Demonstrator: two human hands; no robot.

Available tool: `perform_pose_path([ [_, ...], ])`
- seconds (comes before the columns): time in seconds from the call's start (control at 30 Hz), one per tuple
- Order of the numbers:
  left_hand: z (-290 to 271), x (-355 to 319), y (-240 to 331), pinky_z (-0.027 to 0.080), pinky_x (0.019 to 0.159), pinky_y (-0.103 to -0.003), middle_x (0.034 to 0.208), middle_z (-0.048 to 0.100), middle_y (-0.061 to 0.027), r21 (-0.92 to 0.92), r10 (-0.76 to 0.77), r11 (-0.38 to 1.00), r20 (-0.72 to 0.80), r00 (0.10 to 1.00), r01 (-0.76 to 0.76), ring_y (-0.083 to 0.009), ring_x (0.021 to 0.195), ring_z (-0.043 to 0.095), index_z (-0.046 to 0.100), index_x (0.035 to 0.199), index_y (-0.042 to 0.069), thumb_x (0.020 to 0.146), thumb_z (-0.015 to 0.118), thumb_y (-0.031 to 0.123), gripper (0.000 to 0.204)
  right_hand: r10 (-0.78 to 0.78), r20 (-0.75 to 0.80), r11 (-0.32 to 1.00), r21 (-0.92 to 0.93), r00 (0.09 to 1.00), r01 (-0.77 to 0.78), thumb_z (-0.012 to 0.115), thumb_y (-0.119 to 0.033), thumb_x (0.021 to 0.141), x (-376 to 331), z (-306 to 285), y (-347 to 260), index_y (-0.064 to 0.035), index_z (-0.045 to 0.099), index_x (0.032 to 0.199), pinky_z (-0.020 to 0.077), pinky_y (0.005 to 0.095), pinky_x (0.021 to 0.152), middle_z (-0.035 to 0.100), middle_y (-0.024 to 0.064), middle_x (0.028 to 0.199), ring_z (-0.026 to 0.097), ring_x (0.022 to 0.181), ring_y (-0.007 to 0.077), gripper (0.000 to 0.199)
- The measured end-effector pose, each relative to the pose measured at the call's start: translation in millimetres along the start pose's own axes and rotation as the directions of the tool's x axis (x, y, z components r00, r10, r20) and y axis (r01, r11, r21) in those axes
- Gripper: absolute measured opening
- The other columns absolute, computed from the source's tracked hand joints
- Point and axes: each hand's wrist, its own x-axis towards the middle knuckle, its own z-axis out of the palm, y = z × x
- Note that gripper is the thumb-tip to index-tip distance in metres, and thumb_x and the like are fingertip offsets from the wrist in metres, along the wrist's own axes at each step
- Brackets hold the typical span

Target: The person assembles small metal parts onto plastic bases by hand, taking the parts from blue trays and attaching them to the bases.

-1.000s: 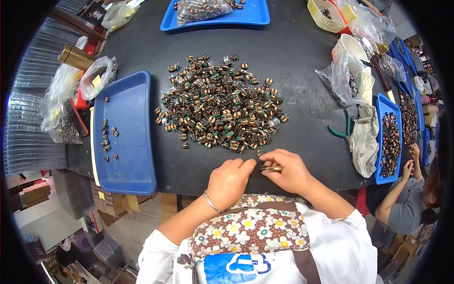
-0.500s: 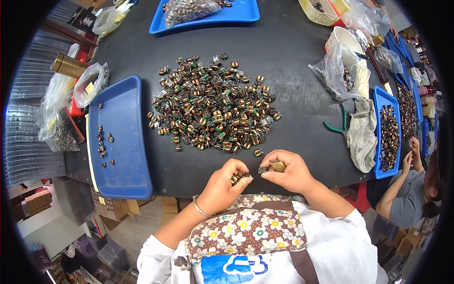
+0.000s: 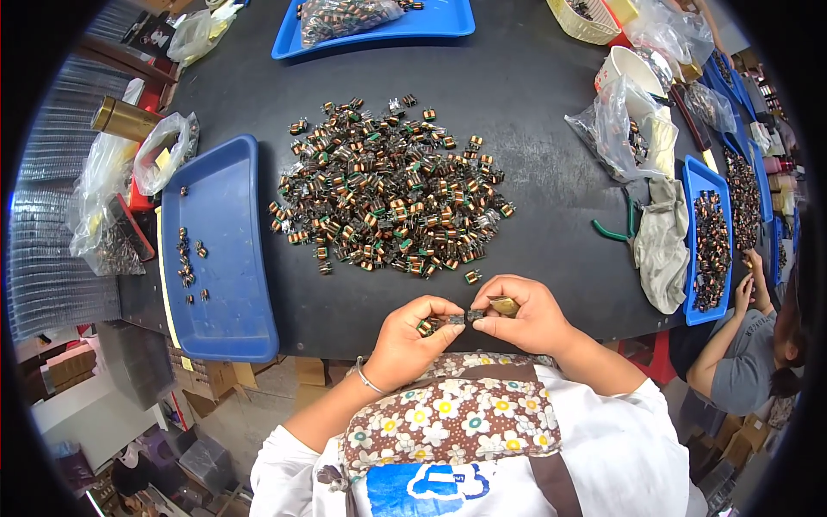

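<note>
1. Left hand (image 3: 407, 332) and right hand (image 3: 527, 314); fingertips meet on one small coil part (image 3: 458, 319) at the edge of the black table (image 3: 551, 215);
2. Heap of coil parts (image 3: 392, 189); mid-table, just beyond the hands;
3. Blue tray (image 3: 226, 258); left, few parts inside.

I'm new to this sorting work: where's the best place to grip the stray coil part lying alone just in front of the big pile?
Probably take the stray coil part by its wound body, from above with thumb and fingertip. It lies apart from the pile on bare black table, so nothing crowds its sides. Its pins look thin; which way they point is too small to tell.
</note>
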Motion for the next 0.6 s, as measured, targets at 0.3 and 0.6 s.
perform_pose_path([
  [0.3,-4.4,2.6,1.1,0.050,0.055,-0.023,0.082,0.060,-0.0071,-0.255,-0.210,0.930,0.224,0.952,0.266,-0.0113,0.069,0.060,0.048,0.103,0.003,0.089,0.057,0.010,0.018,-0.040,-0.008,0.992,-0.117,0.999,0.038,0.071,-0.006,0.072,-1.0,6.8,-8.9,-0.0020,0.059,0.085,0.0471,0.0260,0.062,0.059,0.0065,0.082,0.059,0.071,0.0138,0.018],
  [0.6,-9.5,-1.6,-1.0,0.052,0.057,-0.027,0.086,0.060,-0.0122,-0.527,-0.134,0.794,0.333,0.933,0.302,-0.0171,0.074,0.062,0.048,0.101,0.004,0.089,0.056,0.012,0.016,-0.398,0.038,0.868,-0.308,0.917,0.390,0.069,-0.008,0.071,3.2,0.3,-20.1,-0.0057,0.061,0.088,0.0485,0.0325,0.060,0.059,0.0087,0.082,0.060,0.071,0.0258,0.018],
])
